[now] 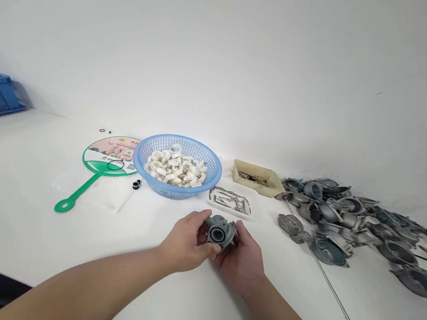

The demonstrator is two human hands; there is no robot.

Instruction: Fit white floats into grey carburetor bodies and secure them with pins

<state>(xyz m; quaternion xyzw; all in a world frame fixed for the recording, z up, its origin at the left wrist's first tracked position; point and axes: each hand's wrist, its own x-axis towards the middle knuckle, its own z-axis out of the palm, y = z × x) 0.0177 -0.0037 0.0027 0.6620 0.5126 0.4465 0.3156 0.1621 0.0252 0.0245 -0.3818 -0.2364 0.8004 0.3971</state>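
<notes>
Grey metal casting [219, 232], blue mesh basket [197, 154], white rings [173, 167], green-and-pink paper fan [111, 154]

My only feed is the head-worn camera, facing forward and down, close above the left hand [182, 242], right hand [240, 265] and grey metal casting [219, 232], just short of the round blue plastic basket [177, 165].

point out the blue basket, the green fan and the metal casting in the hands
blue basket [186, 192], head view, front wall
green fan [82, 187], head view, handle
metal casting [226, 229], head view, body beside the bore
</notes>
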